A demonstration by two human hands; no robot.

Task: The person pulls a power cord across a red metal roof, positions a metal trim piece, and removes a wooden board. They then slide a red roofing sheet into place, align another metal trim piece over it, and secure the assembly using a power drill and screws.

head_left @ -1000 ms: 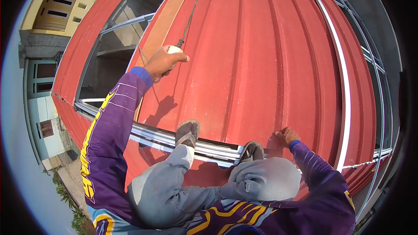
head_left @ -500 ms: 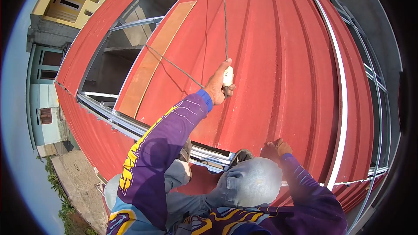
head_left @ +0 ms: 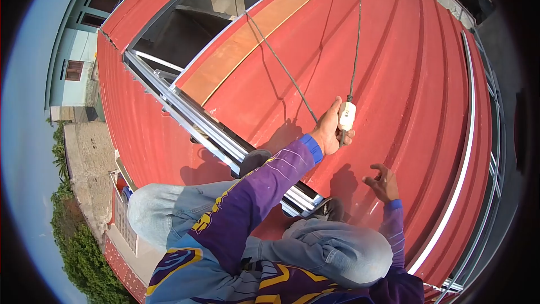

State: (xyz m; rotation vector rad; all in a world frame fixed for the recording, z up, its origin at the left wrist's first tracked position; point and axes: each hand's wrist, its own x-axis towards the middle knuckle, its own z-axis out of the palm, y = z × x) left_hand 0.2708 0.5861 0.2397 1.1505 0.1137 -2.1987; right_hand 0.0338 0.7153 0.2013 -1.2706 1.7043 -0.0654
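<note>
A white plug connector (head_left: 347, 116) with a dark cable (head_left: 356, 39) running up from it is in my left hand (head_left: 331, 126), whose fingers are closed round it. A second cable (head_left: 284, 67) slants down from the upper left to the same hand. To the right and lower, my right hand (head_left: 383, 184) hovers over the red roof sheet (head_left: 394, 95), thumb and fingers apart, holding nothing. Its shadow falls on the sheet to its left.
A brown board (head_left: 247, 45) lies along the sheet's left edge. Beside it is a framed opening (head_left: 180, 31) with metal rails (head_left: 185, 110). A long white strip (head_left: 458, 174) runs down the right side. My knees and shoes are at the bottom.
The view has shifted, so the roof appears turned. My left hand still holds the connector. My right hand has opened its fingers and risen slightly toward the connector.
</note>
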